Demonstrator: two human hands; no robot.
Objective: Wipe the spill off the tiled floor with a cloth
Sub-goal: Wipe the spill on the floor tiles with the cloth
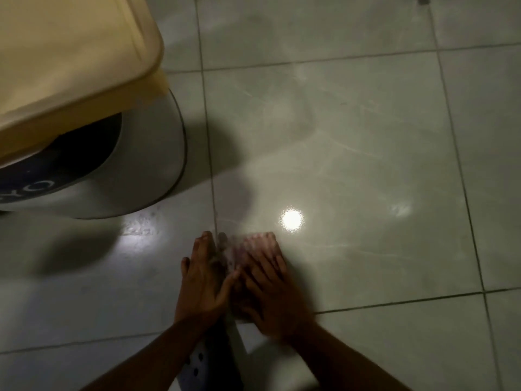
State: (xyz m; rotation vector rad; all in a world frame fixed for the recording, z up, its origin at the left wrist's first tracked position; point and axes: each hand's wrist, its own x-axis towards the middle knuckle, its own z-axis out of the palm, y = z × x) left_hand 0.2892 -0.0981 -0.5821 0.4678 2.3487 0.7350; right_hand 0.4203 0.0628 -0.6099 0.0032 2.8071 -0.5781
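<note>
A pale, blurred cloth (239,249) lies flat on the grey tiled floor (366,165), just below a bright light reflection. My left hand (204,280) rests on its left part with fingers spread. My right hand (267,289) presses flat on its right part, fingers pointing forward. Both hands are motion-blurred. The cloth's near part is hidden under my palms. No distinct spill shows; faint streaks and sheen cover the tile ahead of the cloth.
A large grey round appliance (146,165) with a cream lid (70,60) stands at the left, close to my left hand. A perforated light sandal (197,362) shows between my forearms. Open tiles stretch to the right and ahead.
</note>
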